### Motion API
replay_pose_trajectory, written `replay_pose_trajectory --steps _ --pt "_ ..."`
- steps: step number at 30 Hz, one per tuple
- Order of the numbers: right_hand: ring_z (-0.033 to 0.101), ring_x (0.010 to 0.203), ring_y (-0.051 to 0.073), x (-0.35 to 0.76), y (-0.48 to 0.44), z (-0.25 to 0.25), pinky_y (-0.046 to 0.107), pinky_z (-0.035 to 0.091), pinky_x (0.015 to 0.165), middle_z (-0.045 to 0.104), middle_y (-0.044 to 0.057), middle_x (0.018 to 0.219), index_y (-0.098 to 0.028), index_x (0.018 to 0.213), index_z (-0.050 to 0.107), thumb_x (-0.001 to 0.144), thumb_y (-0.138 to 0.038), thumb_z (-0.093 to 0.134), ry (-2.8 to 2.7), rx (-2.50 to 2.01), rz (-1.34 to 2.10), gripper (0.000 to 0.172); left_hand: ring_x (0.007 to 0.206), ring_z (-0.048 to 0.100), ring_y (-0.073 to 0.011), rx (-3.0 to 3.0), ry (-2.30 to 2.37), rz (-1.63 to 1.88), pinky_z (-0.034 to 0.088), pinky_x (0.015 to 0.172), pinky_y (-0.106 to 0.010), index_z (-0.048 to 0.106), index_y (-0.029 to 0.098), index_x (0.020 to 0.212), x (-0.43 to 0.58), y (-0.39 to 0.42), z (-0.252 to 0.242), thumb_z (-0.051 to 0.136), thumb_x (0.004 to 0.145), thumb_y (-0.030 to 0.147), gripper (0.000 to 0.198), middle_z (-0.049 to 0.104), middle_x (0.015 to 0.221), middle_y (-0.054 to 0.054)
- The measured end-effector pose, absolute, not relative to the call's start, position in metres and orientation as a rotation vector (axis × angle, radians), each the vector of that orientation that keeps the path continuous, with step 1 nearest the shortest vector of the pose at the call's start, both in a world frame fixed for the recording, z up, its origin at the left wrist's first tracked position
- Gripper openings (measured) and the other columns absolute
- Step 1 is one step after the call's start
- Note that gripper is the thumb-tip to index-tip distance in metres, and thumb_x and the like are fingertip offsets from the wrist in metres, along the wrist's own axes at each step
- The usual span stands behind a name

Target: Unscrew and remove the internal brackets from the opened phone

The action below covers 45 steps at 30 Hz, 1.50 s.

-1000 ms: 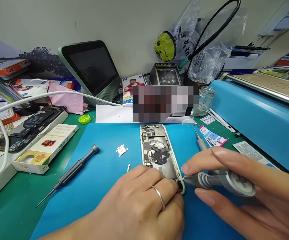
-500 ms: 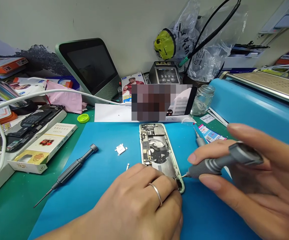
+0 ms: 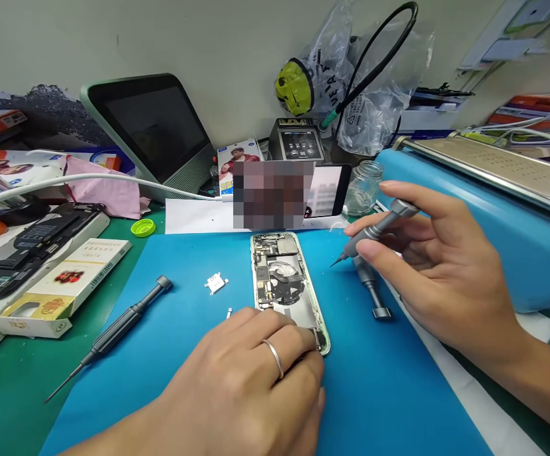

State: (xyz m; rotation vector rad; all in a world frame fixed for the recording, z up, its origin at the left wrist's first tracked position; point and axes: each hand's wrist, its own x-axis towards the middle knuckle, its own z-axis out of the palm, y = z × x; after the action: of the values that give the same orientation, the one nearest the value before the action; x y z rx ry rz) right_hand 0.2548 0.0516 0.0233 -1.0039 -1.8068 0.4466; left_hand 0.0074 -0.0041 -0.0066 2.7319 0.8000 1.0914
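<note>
Right grip holds screwdriver aslant, tip down-left.

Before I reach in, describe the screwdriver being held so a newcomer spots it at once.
Start with the blue mat and find the right hand over its right edge. The screwdriver is pinched there, tip slanting down. Its two lookalikes lie loose; it alone is held.

A dark display is leaning back near the wall; a pink cloth is lying at its left. On the worktop, a green cap is resting near a white-and-gold carton. A glass jar is standing beside a blue machine.
</note>
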Motion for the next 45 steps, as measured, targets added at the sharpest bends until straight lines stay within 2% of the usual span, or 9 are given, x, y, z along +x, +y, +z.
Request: replay_pose_trajectory --steps 6,10,15,23,28,32,37,41,45 --pt "0.080 0.093 0.017 0.254 0.054 0.019 0.033 0.071 0.090 0.082 -0.001 0.111 -0.037 0.148 0.061 0.104 -0.018 0.073 -1.817 -1.016 0.493 0.049 0.090 0.077 -0.0201 2.693 0.832 1.080 0.067 0.078 -0.034 0.075 0.013 0.101 0.006 -0.008 -0.004 0.062 0.102 0.012 0.014 0.081 0.104 -0.007" --pt "0.080 0.095 0.018 0.253 0.053 0.016 0.037 0.070 0.094 0.081 -0.001 0.112 -0.037 0.150 0.061 0.103 -0.022 0.074 -1.820 -1.032 0.505 0.051 0.089 0.077 -0.0196 2.695 0.832 1.039 0.067 0.078 -0.035 0.075 0.013 0.100 0.007 -0.009 0.000 0.059 0.104 0.013 0.016 0.081 0.106 -0.007" --pt "0.080 0.094 0.018 0.255 0.053 0.018 0.034 0.070 0.087 0.082 0.000 0.112 -0.036 0.150 0.061 0.103 -0.022 0.074 -1.837 -1.038 0.481 0.051 0.091 0.077 -0.0204 2.704 0.834 1.046 0.065 0.076 -0.036 0.074 0.014 0.103 0.007 -0.008 0.003 0.056 0.106 0.014 0.018 0.081 0.112 -0.008" --pt "0.080 0.087 0.018 0.256 0.051 0.019 0.037 0.071 0.085 0.083 -0.001 0.109 -0.038 0.148 0.061 0.101 -0.020 0.076 -1.771 -0.967 0.509 0.052 0.099 0.076 -0.0178 2.412 0.878 0.911 0.064 0.086 -0.034 0.076 0.021 0.118 0.002 -0.008 0.002 0.055 0.108 0.021 0.023 0.079 0.117 -0.003" --pt "0.082 0.088 0.021 0.248 0.044 0.046 0.039 0.073 0.082 0.083 -0.001 0.105 -0.039 0.142 0.063 0.099 -0.023 0.079 -1.725 -0.886 0.493 0.049 0.100 0.076 -0.0221 2.338 0.859 0.935 0.063 0.086 -0.038 0.077 0.019 0.116 0.002 -0.007 0.001 0.054 0.107 0.022 0.025 0.079 0.118 -0.005" --pt "0.083 0.089 0.021 0.229 0.036 0.068 0.036 0.073 0.080 0.083 -0.001 0.103 -0.039 0.141 0.064 0.099 -0.027 0.081 -1.562 -0.887 0.641 0.047 0.099 0.077 -0.0248 2.356 0.833 0.953 0.063 0.084 -0.040 0.078 0.019 0.114 0.002 -0.006 0.002 0.055 0.105 0.021 0.026 0.080 0.118 -0.007" --pt "0.081 0.087 0.019 0.212 0.039 0.054 0.035 0.072 0.082 0.082 -0.001 0.100 -0.036 0.142 0.063 0.100 -0.027 0.078 -1.458 -0.811 0.689 0.045 0.096 0.077 -0.0196 2.291 0.841 1.023 0.063 0.084 -0.033 0.078 0.019 0.114 0.004 -0.004 0.003 0.056 0.104 0.019 0.025 0.080 0.113 -0.005" --pt "0.080 0.086 0.019 0.216 0.045 0.035 0.036 0.072 0.082 0.082 -0.003 0.100 -0.039 0.142 0.062 0.101 -0.029 0.078 -1.419 -0.761 0.692 0.045 0.096 0.077 -0.0148 2.247 0.845 1.096 0.061 0.085 -0.026 0.079 0.021 0.114 0.005 -0.003 0.004 0.057 0.105 0.020 0.023 0.081 0.111 -0.002" --pt "0.080 0.083 0.016 0.220 0.044 0.028 0.031 0.072 0.079 0.081 -0.003 0.098 -0.040 0.141 0.064 0.101 -0.031 0.080 -1.404 -0.750 0.760 0.044 0.097 0.075 -0.0151 2.237 0.962 1.143 0.057 0.087 -0.029 0.078 0.019 0.113 0.003 -0.002 0.005 0.063 0.104 0.022 0.017 0.081 0.110 -0.002"
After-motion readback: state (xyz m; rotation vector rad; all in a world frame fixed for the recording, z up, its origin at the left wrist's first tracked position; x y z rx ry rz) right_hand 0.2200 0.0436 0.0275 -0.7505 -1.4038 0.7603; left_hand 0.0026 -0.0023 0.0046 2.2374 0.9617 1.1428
